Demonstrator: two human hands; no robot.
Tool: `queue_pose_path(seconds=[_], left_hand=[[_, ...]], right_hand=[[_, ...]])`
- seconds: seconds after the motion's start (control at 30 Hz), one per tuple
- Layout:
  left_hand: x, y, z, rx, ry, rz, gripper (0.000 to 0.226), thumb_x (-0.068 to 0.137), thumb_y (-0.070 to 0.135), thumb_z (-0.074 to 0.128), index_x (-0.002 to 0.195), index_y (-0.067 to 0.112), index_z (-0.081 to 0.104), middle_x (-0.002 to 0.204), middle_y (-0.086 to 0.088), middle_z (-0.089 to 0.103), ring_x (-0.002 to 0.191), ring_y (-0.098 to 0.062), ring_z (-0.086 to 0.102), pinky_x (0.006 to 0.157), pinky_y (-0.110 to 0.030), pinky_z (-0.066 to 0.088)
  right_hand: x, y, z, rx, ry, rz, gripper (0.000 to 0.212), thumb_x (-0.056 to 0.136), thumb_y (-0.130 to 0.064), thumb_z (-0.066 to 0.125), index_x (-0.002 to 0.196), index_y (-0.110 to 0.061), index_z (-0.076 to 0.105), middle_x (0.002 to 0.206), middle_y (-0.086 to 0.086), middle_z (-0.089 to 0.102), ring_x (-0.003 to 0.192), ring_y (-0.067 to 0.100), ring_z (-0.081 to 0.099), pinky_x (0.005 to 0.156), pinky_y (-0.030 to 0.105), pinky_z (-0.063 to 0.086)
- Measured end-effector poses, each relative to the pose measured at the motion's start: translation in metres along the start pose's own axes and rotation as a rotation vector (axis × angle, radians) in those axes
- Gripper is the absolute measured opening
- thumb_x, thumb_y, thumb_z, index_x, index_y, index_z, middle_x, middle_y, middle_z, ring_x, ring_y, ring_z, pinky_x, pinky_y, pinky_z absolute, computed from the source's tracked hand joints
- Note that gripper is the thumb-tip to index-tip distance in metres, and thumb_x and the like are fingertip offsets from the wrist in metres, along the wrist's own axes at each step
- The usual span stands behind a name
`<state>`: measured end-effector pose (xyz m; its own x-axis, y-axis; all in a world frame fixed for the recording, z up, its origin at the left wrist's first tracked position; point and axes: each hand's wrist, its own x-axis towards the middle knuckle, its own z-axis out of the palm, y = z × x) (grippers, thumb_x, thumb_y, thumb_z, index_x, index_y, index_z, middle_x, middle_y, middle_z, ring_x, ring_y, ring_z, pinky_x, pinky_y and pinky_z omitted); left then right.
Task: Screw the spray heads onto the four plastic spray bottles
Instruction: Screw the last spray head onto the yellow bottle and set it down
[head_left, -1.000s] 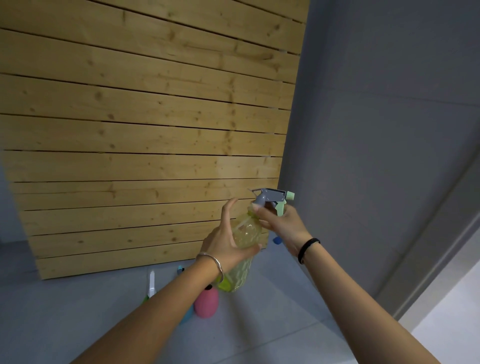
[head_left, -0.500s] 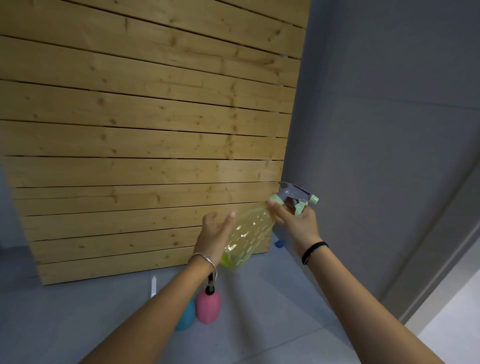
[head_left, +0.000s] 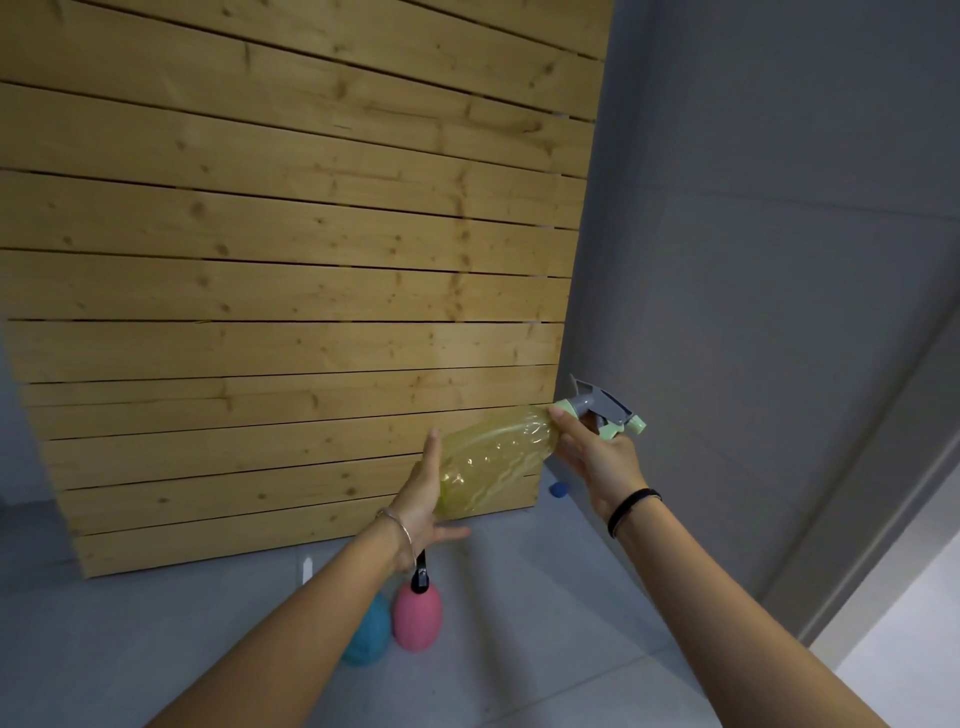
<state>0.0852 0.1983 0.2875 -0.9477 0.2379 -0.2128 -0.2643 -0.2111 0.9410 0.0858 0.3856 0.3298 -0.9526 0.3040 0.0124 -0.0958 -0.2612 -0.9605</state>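
A clear yellow spray bottle (head_left: 493, 460) is held up in the air, tilted with its neck up and to the right. A grey and pale green spray head (head_left: 605, 408) sits on its neck. My right hand (head_left: 592, 457) grips the neck just under the head. My left hand (head_left: 423, 493) is flat against the bottle's base, fingers spread. On the floor below stand a pink bottle (head_left: 417, 618) with a black head and a blue bottle (head_left: 370, 631) partly hidden by my left forearm.
A wooden slat panel (head_left: 291, 291) leans against the grey wall (head_left: 753, 260) straight ahead. A small blue piece (head_left: 559, 490) lies on the grey floor by the panel's right corner. A white tip (head_left: 307, 566) pokes up left of my left arm.
The yellow bottle has swung from nearly upright to strongly tilted, its head moving right. My left hand let go of the bottle's side and now rests flat on its base.
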Motion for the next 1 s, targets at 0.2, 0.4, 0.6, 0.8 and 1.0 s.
queue_pose_path(seconds=[0.2, 0.4, 0.6, 0.8, 1.0], left_hand=[[0.003, 0.003, -0.005, -0.051, -0.072, 0.099, 0.09, 0.046, 0.054, 0.08, 0.125, 0.021, 0.051, 0.138, -0.005, 0.055, 0.11, -0.013, 0.063, 0.096, -0.038, 0.051], [-0.002, 0.001, -0.003, 0.023, -0.112, 0.031, 0.084, 0.072, 0.038, 0.072, 0.142, 0.033, 0.025, 0.144, -0.001, 0.044, 0.116, -0.022, 0.059, 0.076, -0.032, 0.059], [-0.005, 0.001, -0.003, -0.024, -0.188, -0.128, 0.083, 0.068, 0.071, 0.054, 0.139, 0.037, 0.027, 0.139, -0.002, 0.049, 0.113, -0.032, 0.062, 0.082, -0.043, 0.056], [0.003, -0.003, -0.003, -0.106, -0.062, 0.138, 0.092, 0.05, 0.049, 0.079, 0.132, 0.03, 0.042, 0.129, -0.001, 0.058, 0.109, -0.02, 0.063, 0.076, -0.033, 0.059], [0.004, -0.004, -0.007, 0.039, 0.081, 0.389, 0.073, 0.051, 0.054, 0.082, 0.116, 0.041, 0.053, 0.121, 0.005, 0.062, 0.107, -0.01, 0.062, 0.076, -0.023, 0.057]], right_hand=[[-0.002, -0.005, -0.007, 0.037, 0.018, 0.06, 0.046, 0.082, -0.017, 0.07, 0.12, 0.003, 0.058, 0.12, 0.016, 0.066, 0.11, 0.024, 0.065, 0.085, 0.026, 0.053], [-0.002, -0.005, -0.006, 0.026, -0.004, 0.057, 0.045, 0.083, -0.017, 0.069, 0.122, 0.001, 0.058, 0.122, 0.015, 0.066, 0.113, 0.025, 0.064, 0.095, 0.031, 0.051], [-0.001, -0.001, -0.007, 0.023, -0.035, 0.064, 0.046, 0.081, -0.016, 0.07, 0.122, 0.0, 0.058, 0.121, 0.014, 0.067, 0.11, 0.023, 0.065, 0.1, 0.034, 0.049], [-0.001, -0.005, -0.004, 0.085, -0.058, 0.021, 0.049, 0.083, -0.019, 0.068, 0.126, 0.001, 0.055, 0.127, 0.015, 0.063, 0.116, 0.024, 0.062, 0.104, 0.038, 0.046], [-0.003, -0.008, 0.001, 0.12, -0.056, 0.012, 0.05, 0.084, -0.017, 0.068, 0.127, 0.003, 0.053, 0.131, 0.018, 0.059, 0.119, 0.025, 0.06, 0.105, 0.038, 0.045]])
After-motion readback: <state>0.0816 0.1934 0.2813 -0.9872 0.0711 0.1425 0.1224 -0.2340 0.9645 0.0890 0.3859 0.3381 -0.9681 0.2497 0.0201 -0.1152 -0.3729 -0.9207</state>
